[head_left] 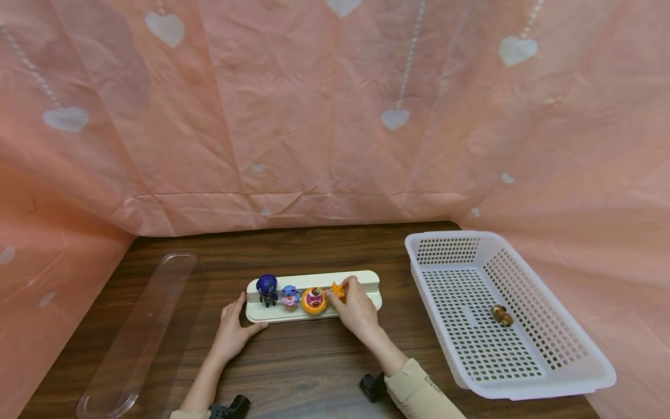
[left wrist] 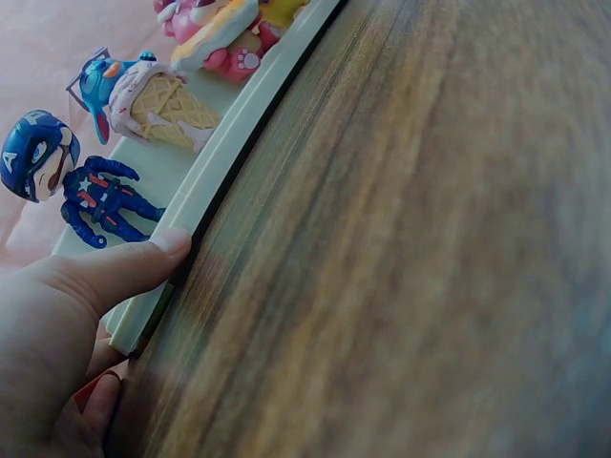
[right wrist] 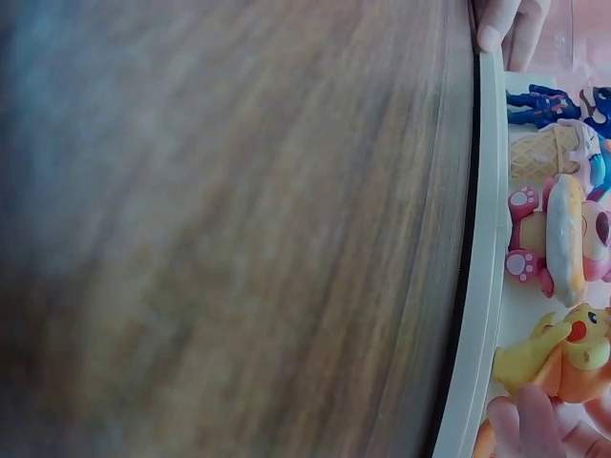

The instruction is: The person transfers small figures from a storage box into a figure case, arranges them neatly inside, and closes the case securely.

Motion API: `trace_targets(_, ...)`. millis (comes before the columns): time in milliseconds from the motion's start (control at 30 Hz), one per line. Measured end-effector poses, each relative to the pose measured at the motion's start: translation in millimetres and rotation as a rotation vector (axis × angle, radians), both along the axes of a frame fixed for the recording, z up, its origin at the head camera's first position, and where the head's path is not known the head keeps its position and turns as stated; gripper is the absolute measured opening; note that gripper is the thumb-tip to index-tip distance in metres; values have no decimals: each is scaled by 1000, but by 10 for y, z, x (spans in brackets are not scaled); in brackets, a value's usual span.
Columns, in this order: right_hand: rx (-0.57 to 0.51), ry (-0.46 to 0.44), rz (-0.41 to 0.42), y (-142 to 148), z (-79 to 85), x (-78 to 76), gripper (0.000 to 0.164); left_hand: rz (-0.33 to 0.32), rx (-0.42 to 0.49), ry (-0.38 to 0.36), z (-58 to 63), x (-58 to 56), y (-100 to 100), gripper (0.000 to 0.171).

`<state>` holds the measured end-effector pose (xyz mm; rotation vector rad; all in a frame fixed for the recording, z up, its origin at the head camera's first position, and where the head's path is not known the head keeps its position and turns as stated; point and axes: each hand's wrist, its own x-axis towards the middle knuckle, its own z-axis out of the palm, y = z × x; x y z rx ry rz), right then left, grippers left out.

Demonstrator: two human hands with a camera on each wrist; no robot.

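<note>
A cream two-step display stand (head_left: 363,278) lies on the wooden table, bearing a row of toy figurines. At its left end my left hand (head_left: 230,333) grips it, thumb on the front edge. Closest to that hand stands a dark-blue helmeted figurine (left wrist: 100,191). Beside it is a blue figurine on an ice cream cone (left wrist: 143,100), then a pink bear figurine (right wrist: 535,239) with a ring around its middle. Toward the stand's right end, my right hand (head_left: 361,309) pinches a yellow-orange figurine (right wrist: 563,358), whose base touches or nearly touches the stand; the fingers partly hide it.
On the right stands a white perforated basket (head_left: 439,343) with a small brown figurine (head_left: 501,315) inside. A long clear plastic cover (head_left: 143,326) lies at the left. Pink curtains (head_left: 324,116) hang behind and at both sides.
</note>
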<state>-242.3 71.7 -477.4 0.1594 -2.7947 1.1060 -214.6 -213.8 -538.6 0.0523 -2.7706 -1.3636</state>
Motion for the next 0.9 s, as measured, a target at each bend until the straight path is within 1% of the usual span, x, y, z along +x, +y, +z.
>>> trace_targets(233, -6, -18, 3, 2, 16, -7, 43, 6, -1, 17, 0, 3, 6, 101)
trace_targets(367, -7, -24, 5, 24, 30, -13, 46, 5, -3, 8, 19, 13, 8, 101)
trace_targets(467, -4, -32, -2, 46, 69, -20, 49, 2, -2, 10, 19, 19, 8, 102)
trace_targets(533, -3, -46, -9, 63, 119, -26, 52, 2, 4, 25, 6, 23, 11, 103)
trace_targets(667, -6, -61, -10, 108, 251, -35, 57, 9, 4, 87, -11, 35, 29, 104)
trace_targets(733, -7, -72, -10, 126, 319, -36, 59, 12, 4, 98, -16, 36, 32, 105)
trace_targets(833, -7, -82, -12, 151, 408, -29, 61, 12, 4, 75, -13, 25, 25, 104)
trace_targets(900, -11, -85, -18, 166, 461, -18, 62, 8, 5, 44, -14, 14, 15, 103)
